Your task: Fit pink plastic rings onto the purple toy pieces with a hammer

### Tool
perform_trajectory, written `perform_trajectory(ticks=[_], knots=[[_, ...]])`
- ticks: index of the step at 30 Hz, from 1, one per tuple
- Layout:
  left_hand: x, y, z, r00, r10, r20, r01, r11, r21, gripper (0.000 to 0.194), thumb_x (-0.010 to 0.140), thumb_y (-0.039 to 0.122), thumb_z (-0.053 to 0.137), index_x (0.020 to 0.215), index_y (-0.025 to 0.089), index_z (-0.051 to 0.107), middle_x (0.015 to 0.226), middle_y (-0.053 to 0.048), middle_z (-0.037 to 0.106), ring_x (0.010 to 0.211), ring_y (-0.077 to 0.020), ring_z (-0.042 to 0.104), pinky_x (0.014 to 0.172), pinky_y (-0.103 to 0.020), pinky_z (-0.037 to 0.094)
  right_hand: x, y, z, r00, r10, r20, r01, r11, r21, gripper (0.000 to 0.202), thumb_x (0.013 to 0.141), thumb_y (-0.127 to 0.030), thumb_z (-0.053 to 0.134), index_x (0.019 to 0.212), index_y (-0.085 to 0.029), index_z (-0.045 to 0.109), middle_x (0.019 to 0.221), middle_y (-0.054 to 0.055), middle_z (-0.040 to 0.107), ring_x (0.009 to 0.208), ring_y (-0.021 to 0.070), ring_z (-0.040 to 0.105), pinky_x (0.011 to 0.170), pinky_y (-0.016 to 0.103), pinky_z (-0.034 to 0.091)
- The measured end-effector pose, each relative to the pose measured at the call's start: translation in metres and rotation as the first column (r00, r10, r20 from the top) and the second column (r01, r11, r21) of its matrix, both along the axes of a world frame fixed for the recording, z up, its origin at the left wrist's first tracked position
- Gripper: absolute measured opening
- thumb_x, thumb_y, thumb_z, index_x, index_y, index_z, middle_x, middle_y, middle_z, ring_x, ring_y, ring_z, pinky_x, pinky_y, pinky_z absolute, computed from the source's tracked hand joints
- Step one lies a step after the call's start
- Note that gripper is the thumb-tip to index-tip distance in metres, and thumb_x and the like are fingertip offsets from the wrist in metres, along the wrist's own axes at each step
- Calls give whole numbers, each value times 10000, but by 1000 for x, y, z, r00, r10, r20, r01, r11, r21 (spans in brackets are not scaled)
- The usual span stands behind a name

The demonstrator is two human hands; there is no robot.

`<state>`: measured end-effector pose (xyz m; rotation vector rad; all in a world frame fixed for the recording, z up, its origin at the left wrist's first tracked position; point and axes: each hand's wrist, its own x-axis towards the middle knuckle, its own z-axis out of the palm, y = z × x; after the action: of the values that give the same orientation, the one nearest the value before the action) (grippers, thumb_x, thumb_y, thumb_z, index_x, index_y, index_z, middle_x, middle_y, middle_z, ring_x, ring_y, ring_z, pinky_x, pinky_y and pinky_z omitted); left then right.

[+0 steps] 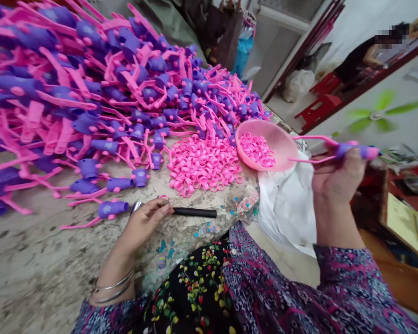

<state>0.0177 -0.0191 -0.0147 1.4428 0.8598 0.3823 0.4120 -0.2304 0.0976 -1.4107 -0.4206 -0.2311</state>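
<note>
My left hand (148,220) is closed around a hammer with a black handle (197,212) and a metal head, low over the table, near its front edge. Out to the right, my right hand (341,176) grips a purple and pink plastic piece (350,149), whose two long pink arms point left toward a bowl. That pink bowl (285,146) is tilted and holds small pink rings (256,149). Beside it on the table lies a heap of loose pink rings (204,164). A single purple and pink piece (113,209) lies just left of the hammer head.
A large pile of purple and pink pieces (125,83) covers the back and left of the stone-like table (38,260). White cloth or plastic (287,204) hangs below the bowl. At right are a green-bladed fan (376,116) and, farther back, another person (355,60).
</note>
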Motion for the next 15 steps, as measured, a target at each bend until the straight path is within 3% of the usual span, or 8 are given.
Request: perform_trajectory(ticks=[2,3,4,6,8,11,13,15], knots=[[3,1,0,1000,15,-22,-15,1000,-13,527,669,680,682,861,189,663,826,-86,750,826,-256,703,815,-385,557,27,-30,-3,948,-311,60,314,948,-56,417,944,-329,324,1281,-208,536,1251,73,582,1029,199,664,617,231,481],[3,1,0,999,13,-32,-13,1000,-10,536,659,685,685,858,188,662,823,-88,752,821,-257,705,811,-386,560,34,-42,-9,907,-418,41,418,890,-179,430,953,-325,319,1328,-205,491,1267,87,566,959,160,668,590,211,471],[4,1,1,999,9,-44,-9,1000,-3,541,657,690,684,855,187,663,822,-90,753,815,-257,707,807,-385,561,37,-52,-18,888,-459,6,433,833,-344,419,958,-318,362,1344,-197,468,1264,93,564,876,119,659,571,188,464],[4,2,1,998,-3,-63,4,1000,14,546,657,695,679,852,185,665,815,-89,754,802,-254,708,799,-379,563,36,-65,-44,895,-430,-118,304,782,-543,360,895,-271,579,1228,-138,554,1094,87,638,664,80,604,494,180,440],[4,3,0,997,-16,-70,18,1000,26,542,663,695,675,854,187,669,814,-85,754,803,-252,709,803,-376,562,29,-70,-75,887,-354,-296,76,745,-662,292,799,-234,732,1039,-97,637,881,56,669,554,85,561,457,204,443],[3,4,-1,998,-19,-67,21,999,30,524,674,677,681,881,196,673,828,-77,756,818,-252,710,814,-374,560,21,-67,-117,804,-322,-499,-189,659,-728,259,908,-293,644,1099,-120,616,1020,68,652,806,155,648,687,310,568],[3,4,-1,998,-16,-64,17,1000,22,524,675,672,686,892,196,672,828,-74,757,815,-247,710,811,-367,561,21,-63,-137,766,-323,-556,-274,619,-736,312,943,-327,593,1192,-140,582,1171,94,612,986,203,634,830,395,558],[4,4,-1,998,-16,-60,17,1000,9,541,663,682,689,887,190,670,815,-76,756,802,-244,711,806,-363,562,23,-56,-150,754,-315,-576,-316,595,-739,347,940,-339,594,1225,-143,569,1224,108,590,1040,225,619,872,422,543]])
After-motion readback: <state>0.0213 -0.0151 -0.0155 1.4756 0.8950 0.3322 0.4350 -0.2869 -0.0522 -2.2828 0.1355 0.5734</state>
